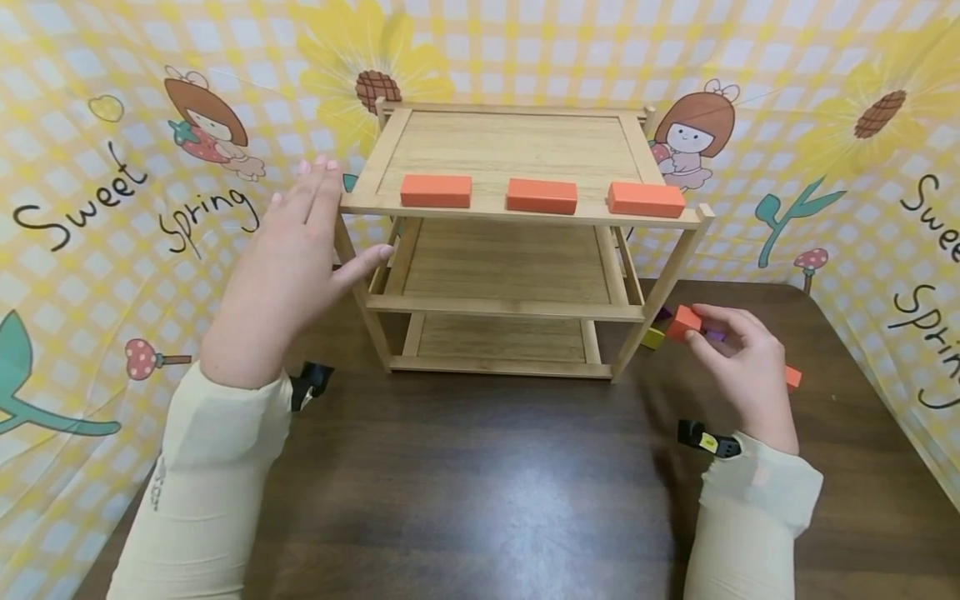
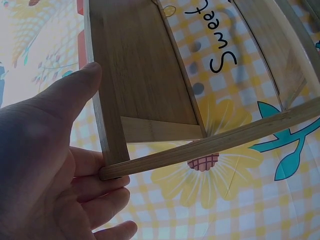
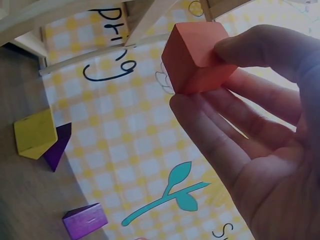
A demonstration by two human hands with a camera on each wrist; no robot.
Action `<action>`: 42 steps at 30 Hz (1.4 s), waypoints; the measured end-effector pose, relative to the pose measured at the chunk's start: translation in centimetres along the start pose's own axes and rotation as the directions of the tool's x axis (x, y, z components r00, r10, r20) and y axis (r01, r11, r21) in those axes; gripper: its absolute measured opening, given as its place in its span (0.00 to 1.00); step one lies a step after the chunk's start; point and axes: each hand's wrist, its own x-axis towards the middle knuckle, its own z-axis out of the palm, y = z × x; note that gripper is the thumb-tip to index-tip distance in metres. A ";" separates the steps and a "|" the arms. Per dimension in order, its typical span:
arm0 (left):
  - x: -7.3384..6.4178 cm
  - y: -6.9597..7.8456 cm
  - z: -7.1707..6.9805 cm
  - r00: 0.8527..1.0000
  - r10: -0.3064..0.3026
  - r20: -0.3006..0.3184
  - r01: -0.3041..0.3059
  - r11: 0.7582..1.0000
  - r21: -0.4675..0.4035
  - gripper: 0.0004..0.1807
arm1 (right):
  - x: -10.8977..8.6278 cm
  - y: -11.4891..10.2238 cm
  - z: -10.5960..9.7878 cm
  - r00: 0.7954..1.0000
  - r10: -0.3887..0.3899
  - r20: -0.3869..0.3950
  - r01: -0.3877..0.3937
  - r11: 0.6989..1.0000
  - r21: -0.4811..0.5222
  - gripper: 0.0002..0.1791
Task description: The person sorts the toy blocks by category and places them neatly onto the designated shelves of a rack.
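In the head view my right hand [image 1: 746, 354] pinches an orange block [image 1: 684, 323] between thumb and fingers, beside the rack's right front leg. The right wrist view shows that block [image 3: 197, 60] at the fingertips. My left hand [image 1: 281, 258] is at the left front corner of the wooden rack [image 1: 517, 312], its fingers extended and thumb spread. In the left wrist view the thumb touches the top shelf's edge [image 2: 107, 115], with fingers beside the corner. Three orange blocks, left [image 1: 436, 191], middle [image 1: 542, 197] and right [image 1: 646, 199], lie spaced along the top shelf's front.
Beyond the rack's right side, a yellow block [image 1: 652, 337] and purple blocks [image 3: 85, 221] lie on the dark table [image 1: 480, 483]. Another orange block [image 1: 792, 378] shows partly behind my right wrist. A checked, flower-printed cloth [image 1: 495, 50] surrounds the table.
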 end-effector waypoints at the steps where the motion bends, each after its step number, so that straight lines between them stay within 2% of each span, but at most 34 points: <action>1: 0.0 0.0 0.0 1.000 0.001 -0.001 -0.001 1.000 0.000 0.52 | 0.0 -0.1 0.0 1.000 -0.007 -0.004 0.007 1.000 0.008 0.19; 16: 0.0 0.0 0.1 1.000 0.004 -0.016 -0.004 1.000 -0.008 0.51 | -0.6 -2.6 -0.6 0.996 -0.085 -0.031 0.087 0.994 0.066 0.19; 27: 0.0 0.0 0.2 1.000 0.004 -0.026 -0.004 1.000 -0.020 0.51 | -0.9 -4.1 -0.3 0.986 -0.167 -0.022 0.168 0.980 0.110 0.20; 36: 0.0 0.0 0.2 1.000 0.001 -0.028 -0.002 1.000 -0.024 0.52 | -1.4 -5.1 -0.7 0.983 -0.179 -0.047 0.184 0.974 0.134 0.20; 42: 0.0 0.0 0.2 0.999 0.007 -0.037 -0.008 1.000 -0.021 0.51 | -1.5 -5.8 -0.7 0.973 -0.223 -0.055 0.229 0.961 0.153 0.21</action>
